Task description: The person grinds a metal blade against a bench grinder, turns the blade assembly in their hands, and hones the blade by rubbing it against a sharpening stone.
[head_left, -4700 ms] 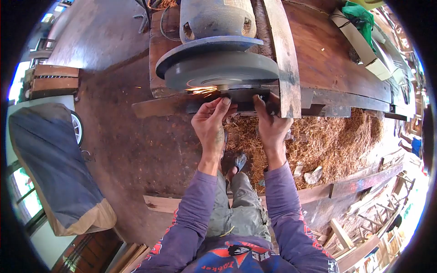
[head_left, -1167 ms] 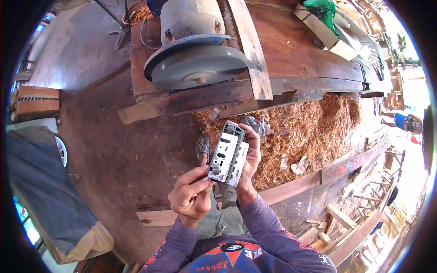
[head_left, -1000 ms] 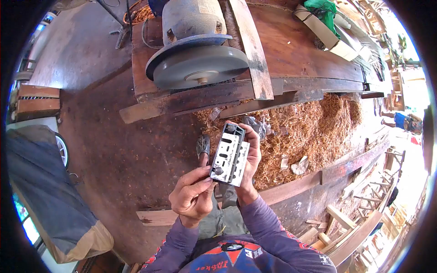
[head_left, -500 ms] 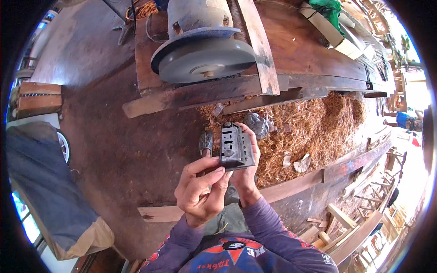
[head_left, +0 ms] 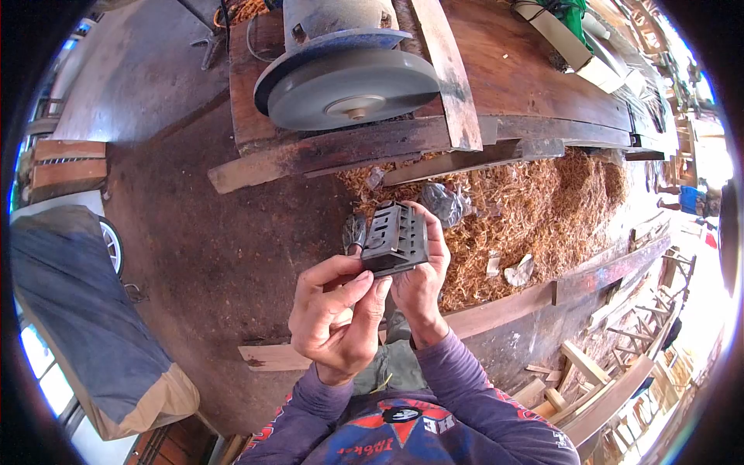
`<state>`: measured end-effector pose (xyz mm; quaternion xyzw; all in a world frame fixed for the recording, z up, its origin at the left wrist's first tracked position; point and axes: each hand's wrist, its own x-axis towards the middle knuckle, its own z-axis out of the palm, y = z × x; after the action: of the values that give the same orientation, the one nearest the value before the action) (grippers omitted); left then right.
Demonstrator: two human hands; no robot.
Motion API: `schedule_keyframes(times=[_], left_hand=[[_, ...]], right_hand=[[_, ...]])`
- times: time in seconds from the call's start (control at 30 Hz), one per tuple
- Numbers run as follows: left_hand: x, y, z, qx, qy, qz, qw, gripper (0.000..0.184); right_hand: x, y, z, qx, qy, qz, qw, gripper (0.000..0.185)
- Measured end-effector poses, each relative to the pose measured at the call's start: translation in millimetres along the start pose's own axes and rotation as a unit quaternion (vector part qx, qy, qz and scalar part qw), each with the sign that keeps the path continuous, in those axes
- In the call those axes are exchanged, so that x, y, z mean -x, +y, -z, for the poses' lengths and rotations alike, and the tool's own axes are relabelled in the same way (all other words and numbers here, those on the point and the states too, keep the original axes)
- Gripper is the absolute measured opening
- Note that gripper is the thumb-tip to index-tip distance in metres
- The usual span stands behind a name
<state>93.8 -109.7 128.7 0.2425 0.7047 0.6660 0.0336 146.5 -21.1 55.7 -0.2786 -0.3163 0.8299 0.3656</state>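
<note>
A dark metal block with slots and holes (head_left: 394,236) is held in front of my body, below the grinder. My right hand (head_left: 422,287) wraps round its right side and far end. The fingertips of my left hand (head_left: 337,310) pinch its near left corner. Beyond the block, the large grey grinding wheel (head_left: 310,97) sits on its motor (head_left: 337,17), well apart from both hands. A blue guard disc (head_left: 271,74) is behind the wheel.
The wooden bench (head_left: 527,70) carries a long box (head_left: 566,46) with green cloth. Wood shavings (head_left: 535,217) lie beneath its edge. A covered object (head_left: 93,302) stands at left, a plank (head_left: 271,357) on the floor. A person in blue (head_left: 688,199) is far right.
Earlier both hands were at the wheel with sparks flying. They have since drawn back towards my body with the block, which has lately tilted so its near end face shows.
</note>
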Motion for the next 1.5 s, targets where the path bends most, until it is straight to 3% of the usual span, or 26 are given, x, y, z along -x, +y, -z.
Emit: schedule_keyframes(times=[0.3, 0.37, 0.47, 0.7, 0.87, 0.97, 1.5], left_hand=[[0.3, -1.8, -2.8, 0.007, 0.007, 0.012, 1.000, 0.024], [1.0, -5.0, -2.7, 0.012, 0.004, 0.014, 1.000, 0.024], [-1.0, -9.7, -2.8, 0.054, 0.006, 0.038, 0.998, 0.024], [-2.9, -22.9, 0.1, 0.104, -0.004, 0.076, 0.992, 0.020], [-3.2, -25.5, 0.9, 0.070, -0.002, 0.066, 0.995, 0.016], [-3.3, -26.6, 4.4, 0.041, -0.003, 0.058, 0.997, 0.016], [-30.4, -28.2, 0.4, 0.039, -0.004, 0.070, 0.997, 0.016]], right_hand=[[-1.9, 0.4, 3.0, -0.017, -0.004, -0.008, 1.000, 0.043], [-4.2, -0.4, -0.3, 0.042, 0.045, -0.002, 0.998, 0.043], [-5.7, -7.8, 2.8, 0.063, 0.033, 0.005, 0.997, 0.041], [-15.3, -8.3, 4.9, 0.190, 0.041, 0.220, 0.956, 0.044], [-17.7, -11.2, 16.1, 0.250, 0.021, 0.269, 0.930, 0.050], [-24.2, -4.7, 21.0, 0.207, -0.011, 0.295, 0.933, 0.052], [-39.9, 7.5, 1.6, 0.134, 0.038, 0.185, 0.973, 0.053]])
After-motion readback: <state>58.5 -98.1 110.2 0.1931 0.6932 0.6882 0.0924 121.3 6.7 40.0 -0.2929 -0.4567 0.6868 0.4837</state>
